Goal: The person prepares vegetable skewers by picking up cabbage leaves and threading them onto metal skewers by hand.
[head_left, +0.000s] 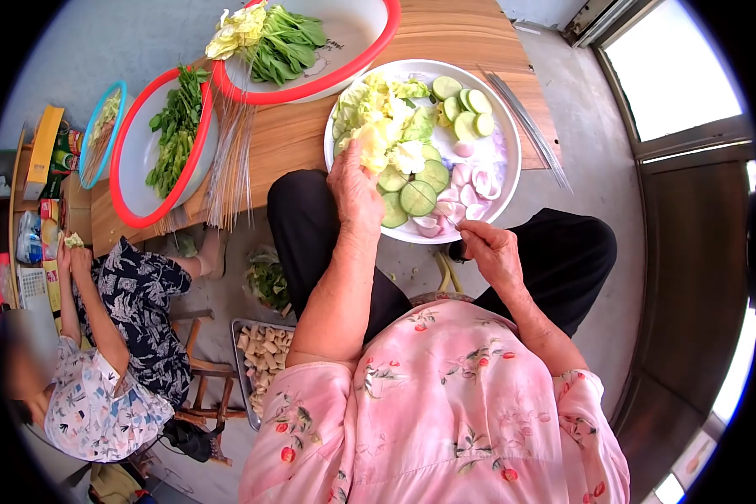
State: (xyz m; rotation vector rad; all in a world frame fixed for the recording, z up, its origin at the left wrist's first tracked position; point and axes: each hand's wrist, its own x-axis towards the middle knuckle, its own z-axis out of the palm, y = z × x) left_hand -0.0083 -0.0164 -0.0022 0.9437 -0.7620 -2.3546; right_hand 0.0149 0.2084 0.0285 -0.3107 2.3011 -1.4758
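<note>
At eight o'clock on the round white plate (512, 160), the left hand (357, 191) has its fingers closed on pale yellow leaves (375, 143). Toward five o'clock, the right hand (492, 254) pinches a thin stick (451, 222) between its fingers, the stick reaching in over the onion pieces (467, 194). Round green slices (417, 198) lie near seven o'clock, more at one o'clock. Loose skewers (525, 126) lie just beside the plate at two o'clock on the wooden surface (445, 32). A red-rimmed basin (344, 84) of greens sits at eleven o'clock; a co-worker (109, 370) is at eight o'clock, well apart.
</note>
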